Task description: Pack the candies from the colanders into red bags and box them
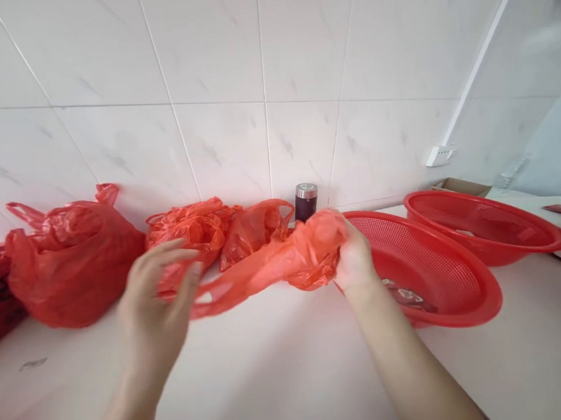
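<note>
Head view. Left hand (155, 303): fingers curved, thumb apart, nothing visibly gripped; contact with bag end, cannot tell. Right hand (355, 255): closed around bunched red bag (266, 265). Bag: between hands, left hand's three o'clock, right hand's nine. Basket (429, 264): right hand's three o'clock. Flask (306, 204): beyond, its eleven.

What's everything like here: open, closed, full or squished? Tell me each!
Left hand: open, fingers apart
Right hand: closed, gripping
Held red plastic bag: crumpled, one end trailing toward the left hand
Stuffed red bag: bulging, upright
Heaped red bags: crumpled
Near red basket: open-topped, with packets inside
Far red basket: open-topped, upright
Dark bottle: upright, capped, partly hidden
</note>
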The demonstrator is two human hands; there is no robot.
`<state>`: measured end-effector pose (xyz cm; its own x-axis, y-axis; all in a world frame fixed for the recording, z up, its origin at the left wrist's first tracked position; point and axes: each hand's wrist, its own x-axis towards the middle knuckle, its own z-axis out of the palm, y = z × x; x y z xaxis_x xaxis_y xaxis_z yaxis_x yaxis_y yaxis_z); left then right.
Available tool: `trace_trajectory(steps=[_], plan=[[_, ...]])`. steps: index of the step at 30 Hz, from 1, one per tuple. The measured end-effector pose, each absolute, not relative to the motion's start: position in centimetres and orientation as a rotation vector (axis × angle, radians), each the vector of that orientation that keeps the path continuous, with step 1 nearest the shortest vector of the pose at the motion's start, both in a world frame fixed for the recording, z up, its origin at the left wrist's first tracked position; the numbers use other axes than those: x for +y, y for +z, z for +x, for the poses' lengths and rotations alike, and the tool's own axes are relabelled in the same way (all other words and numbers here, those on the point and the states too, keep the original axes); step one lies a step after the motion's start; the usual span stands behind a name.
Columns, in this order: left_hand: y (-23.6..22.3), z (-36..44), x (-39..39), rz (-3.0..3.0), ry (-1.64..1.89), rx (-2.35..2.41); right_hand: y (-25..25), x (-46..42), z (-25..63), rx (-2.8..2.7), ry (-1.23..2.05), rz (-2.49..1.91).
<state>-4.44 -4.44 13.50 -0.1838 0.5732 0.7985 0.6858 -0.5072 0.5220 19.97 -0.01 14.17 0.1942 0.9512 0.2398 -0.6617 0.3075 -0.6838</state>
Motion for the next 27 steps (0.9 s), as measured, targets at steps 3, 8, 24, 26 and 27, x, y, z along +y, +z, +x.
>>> trace_trajectory(steps=[3,8,24,26,27], plan=[[12.2,-0.9,-5.7,-2.429,-1.608,-1.478,14.1,-0.6,18.8,-0.754,1.236,-0.538],[9.4,1.0,-4.3,-2.594,-1.548,-1.814,14.0,-1.2,17.6,-0.832,1.374,-0.623],[9.7,-3.3,-1.9,-2.596,-1.518,-2.217,12.6,1.5,19.8,-0.797,1.293,-0.648],[10.8,-4.9,-1.8,-2.455,-1.880,-2.283,12.6,2.0,21.2,-0.826,1.168,-0.714],[11.4,-5.4,-1.9,-2.335,-2.057,-2.264,12.9,1.8,21.8,-0.850,1.077,-0.751]])
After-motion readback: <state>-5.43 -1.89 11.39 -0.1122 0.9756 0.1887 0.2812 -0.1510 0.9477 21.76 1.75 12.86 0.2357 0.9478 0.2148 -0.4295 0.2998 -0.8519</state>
